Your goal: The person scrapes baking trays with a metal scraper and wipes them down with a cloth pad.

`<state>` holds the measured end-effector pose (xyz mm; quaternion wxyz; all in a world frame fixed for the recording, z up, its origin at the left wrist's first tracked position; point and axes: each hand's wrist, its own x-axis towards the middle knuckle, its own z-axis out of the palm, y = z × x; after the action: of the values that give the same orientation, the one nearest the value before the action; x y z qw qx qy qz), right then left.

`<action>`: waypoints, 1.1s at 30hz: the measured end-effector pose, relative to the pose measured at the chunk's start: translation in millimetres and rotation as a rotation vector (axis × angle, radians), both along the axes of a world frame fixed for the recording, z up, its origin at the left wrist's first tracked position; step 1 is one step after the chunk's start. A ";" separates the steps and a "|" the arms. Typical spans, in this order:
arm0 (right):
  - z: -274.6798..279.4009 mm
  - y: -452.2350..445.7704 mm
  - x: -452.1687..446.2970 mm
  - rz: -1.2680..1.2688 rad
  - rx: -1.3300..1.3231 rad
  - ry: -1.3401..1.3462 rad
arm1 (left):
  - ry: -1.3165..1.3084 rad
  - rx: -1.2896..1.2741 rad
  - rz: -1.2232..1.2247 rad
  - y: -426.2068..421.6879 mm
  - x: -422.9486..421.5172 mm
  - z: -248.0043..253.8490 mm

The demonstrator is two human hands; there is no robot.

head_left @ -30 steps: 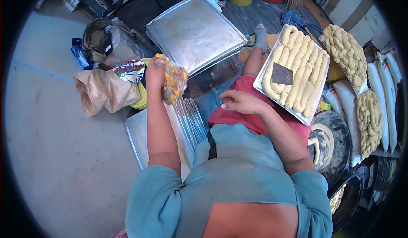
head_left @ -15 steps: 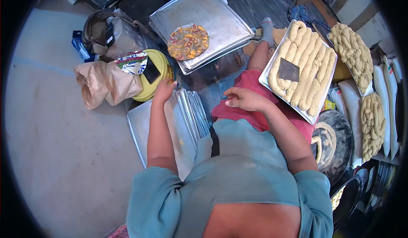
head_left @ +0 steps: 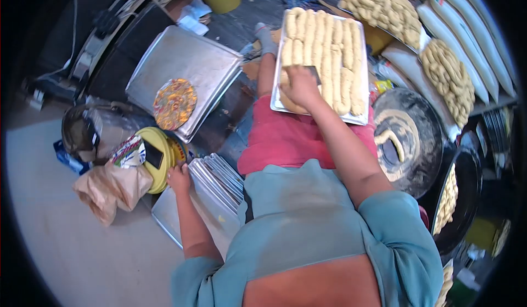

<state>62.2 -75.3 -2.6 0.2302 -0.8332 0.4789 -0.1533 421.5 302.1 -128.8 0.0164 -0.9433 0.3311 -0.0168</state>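
Dough ropes (head_left: 318, 38) are being seen w/ matt, lumpy surf.; tray stack (head_left: 192, 54) is being shown in shiny metal, bucket lid (head_left: 158, 178) in smth plast., bag (head_left: 112, 189) in crinkled matt paper.

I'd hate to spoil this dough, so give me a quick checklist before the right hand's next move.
1. Right hand at the scraper: ok.
2. Grip on the scraper firm: cannot tell; it is partly hidden.
3. Tray over the lap: ok.
4. Dough strips within the tray's rim: ok.
5. Left hand steadying the tray: not ok; it is near the yellow tub.
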 end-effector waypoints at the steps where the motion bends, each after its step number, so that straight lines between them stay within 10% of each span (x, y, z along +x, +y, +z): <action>1: -4.2 -9.0 -9.3 -0.092 0.002 0.029 | 0.009 -0.066 -0.022 3.4 1.2 -3.8; 33: -48.5 -32.8 -46.8 -0.331 0.090 0.023 | 0.292 -0.296 -0.022 -20.6 8.5 37.8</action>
<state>15.4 -108.0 -51.0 0.2332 -0.7335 0.6185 -0.1581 430.0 281.5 -91.1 -0.1706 -0.9242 0.3343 0.0713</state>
